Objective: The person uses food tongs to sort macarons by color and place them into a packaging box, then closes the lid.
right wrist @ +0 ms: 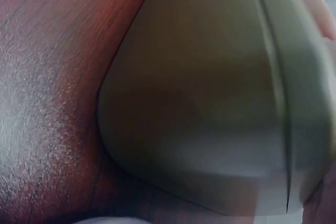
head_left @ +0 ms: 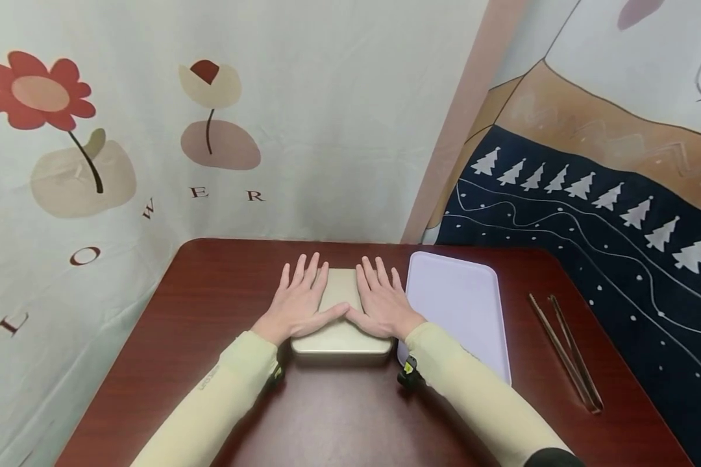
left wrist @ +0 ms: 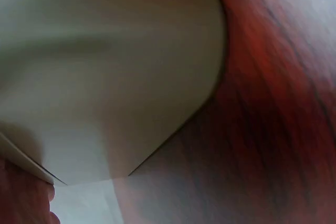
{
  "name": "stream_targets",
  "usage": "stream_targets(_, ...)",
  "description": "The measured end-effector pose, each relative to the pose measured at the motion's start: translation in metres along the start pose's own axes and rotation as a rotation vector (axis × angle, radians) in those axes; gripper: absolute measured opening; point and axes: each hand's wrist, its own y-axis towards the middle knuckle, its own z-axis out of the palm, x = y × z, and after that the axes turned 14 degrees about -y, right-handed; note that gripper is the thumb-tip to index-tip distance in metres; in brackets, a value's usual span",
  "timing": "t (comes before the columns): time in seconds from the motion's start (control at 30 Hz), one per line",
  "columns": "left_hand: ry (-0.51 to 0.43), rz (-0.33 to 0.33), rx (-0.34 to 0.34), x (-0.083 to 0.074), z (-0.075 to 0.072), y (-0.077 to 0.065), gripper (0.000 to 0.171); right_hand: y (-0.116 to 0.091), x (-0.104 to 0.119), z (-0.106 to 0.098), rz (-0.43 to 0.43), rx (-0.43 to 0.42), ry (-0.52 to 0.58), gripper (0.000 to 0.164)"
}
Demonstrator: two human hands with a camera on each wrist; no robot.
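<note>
A closed beige box (head_left: 341, 347) with rounded corners lies flat on the dark red table, in the middle of the head view. My left hand (head_left: 298, 301) rests palm down over its left side, fingers straight and spread toward the far edge. Over the right side lies my right hand (head_left: 382, 301), also flat with straight fingers. The two thumbs meet near the middle of the lid. In the left wrist view the box's side (left wrist: 105, 77) fills much of the picture, blurred. The right wrist view shows its side (right wrist: 194, 93) and a seam below the lid.
Right of the box lies a pale purple tray (head_left: 455, 305), partly under my right forearm. Metal tongs (head_left: 569, 353) lie farther right on the wooden table (head_left: 228, 279). Printed cloth (head_left: 339, 130) hangs behind the table's far edge.
</note>
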Motion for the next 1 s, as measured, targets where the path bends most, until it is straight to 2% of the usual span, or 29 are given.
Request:
stream_targets(0.33,-0.027,-0.029,0.009,0.002,0.0,-0.005,0.102,0.0,0.002,0.001,0.012,0.05,0.016,0.103)
stream_targets(0.63,-0.02,-0.043,-0.006,0.006,-0.011,-0.005,0.105,0.0,-0.002,-0.003,0.022,0.021,0.048,0.106)
stream_targets(0.73,-0.009,-0.028,-0.039,0.005,-0.018,-0.014,0.106,-0.009,-0.004,-0.008,0.014,0.015,0.074,0.106)
stream_targets(0.87,0.008,0.015,-0.102,-0.002,-0.029,-0.036,0.106,-0.03,-0.005,-0.015,0.005,-0.03,0.076,0.106)
stream_targets(1.0,0.026,0.044,-0.114,-0.01,-0.021,-0.058,0.109,-0.052,0.0,-0.014,-0.004,-0.051,0.065,0.104)
